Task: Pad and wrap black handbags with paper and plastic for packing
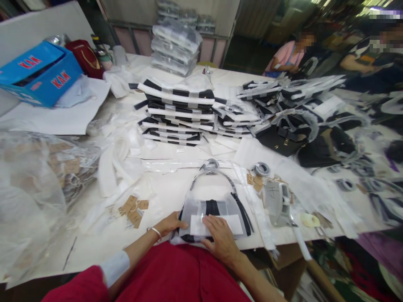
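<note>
A black handbag (212,206) covered in translucent wrapping lies at the table's front edge, its handle arching away from me. A white rectangular piece (233,224) lies across its front. My left hand (172,223) grips the bag's lower left edge, thumb on the wrapping. Spread over the white piece, my right hand (220,237) lies flat with its fingers apart. Behind the handle sits a small wrapped coil (212,166).
Wrapped bags (179,113) are stacked at the back centre, with black bags (285,138) to the right. Brown tags (134,211) lie left, a tape dispenser (277,201) right. A blue box (47,75) stands far left. Two people sit beyond the table.
</note>
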Motion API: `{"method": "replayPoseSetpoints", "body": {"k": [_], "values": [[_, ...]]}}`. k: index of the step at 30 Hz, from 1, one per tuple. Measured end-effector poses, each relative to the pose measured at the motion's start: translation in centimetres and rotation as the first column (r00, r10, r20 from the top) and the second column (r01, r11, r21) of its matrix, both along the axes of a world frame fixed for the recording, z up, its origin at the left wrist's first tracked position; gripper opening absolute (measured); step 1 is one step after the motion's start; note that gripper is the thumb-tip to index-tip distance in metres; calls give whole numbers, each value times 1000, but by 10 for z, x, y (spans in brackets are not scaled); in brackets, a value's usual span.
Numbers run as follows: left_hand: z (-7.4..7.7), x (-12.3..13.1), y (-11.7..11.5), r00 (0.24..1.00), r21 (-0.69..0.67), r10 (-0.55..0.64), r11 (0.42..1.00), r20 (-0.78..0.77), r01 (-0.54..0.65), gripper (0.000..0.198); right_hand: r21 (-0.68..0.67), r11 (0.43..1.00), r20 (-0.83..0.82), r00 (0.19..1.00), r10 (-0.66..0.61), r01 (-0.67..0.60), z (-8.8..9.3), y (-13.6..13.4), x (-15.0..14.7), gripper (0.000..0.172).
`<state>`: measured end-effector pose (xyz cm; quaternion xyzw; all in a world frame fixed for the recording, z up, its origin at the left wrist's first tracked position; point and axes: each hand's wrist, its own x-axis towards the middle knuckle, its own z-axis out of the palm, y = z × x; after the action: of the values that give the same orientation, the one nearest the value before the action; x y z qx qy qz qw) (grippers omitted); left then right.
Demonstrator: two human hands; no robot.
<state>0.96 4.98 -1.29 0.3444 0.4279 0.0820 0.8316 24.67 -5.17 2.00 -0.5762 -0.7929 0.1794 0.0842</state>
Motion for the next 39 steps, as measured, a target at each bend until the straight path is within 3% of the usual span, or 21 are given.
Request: {"method": "replayPoseSetpoints", "body": {"k": [4, 7, 10, 14, 18, 22, 25, 28, 33, 36, 39], "values": [[-1, -26, -3, 971, 138, -219, 963, -99, 232, 50, 125, 989, 38, 996, -82, 77, -12, 3, 8, 50], [9, -33, 13, 825, 274, -386, 811, -414, 517, 37, 158, 983, 93, 990, -111, 95, -30, 5, 11, 50], [25, -21, 47, 640, 394, -235, 620, -731, 678, 34, 154, 979, 98, 984, -149, 133, -42, 6, 9, 51], [35, 30, 107, 656, 529, -29, 564, -755, 634, 16, 174, 969, 72, 979, -189, 174, -46, 5, 6, 50], [25, 95, 153, 705, 647, 120, 525, -699, 552, 26, 204, 964, 69, 980, -189, 172, -49, 4, 6, 52], [12, 141, 172, 729, 681, 183, 556, -660, 477, 33, 214, 962, 72, 980, -185, 166, -51, 4, 7, 54], [7, 154, 176, 751, 691, 227, 612, -620, 386, 29, 213, 963, 81, 979, -185, 164, -51, 4, 7, 54], [6, 144, 187, 751, 687, 315, 685, -580, 244, 24, 219, 962, 74, 981, -181, 161, -52, 5, 7, 54], [15, 100, 205, 709, 615, 485, 783, -512, -92, 35, 213, 962, 53, 982, -184, 169, -54, 3, 7, 55], [23, 91, 179, 768, 497, 496, 825, -406, -270, 40, 222, 963, 56, 984, -172, 155, -55, 3, 10, 56], [31, 100, 120, 854, 311, 434, 886, -286, -346, 41, 225, 969, 80, 989, -122, 101, -55, 4, 13, 57]]}}
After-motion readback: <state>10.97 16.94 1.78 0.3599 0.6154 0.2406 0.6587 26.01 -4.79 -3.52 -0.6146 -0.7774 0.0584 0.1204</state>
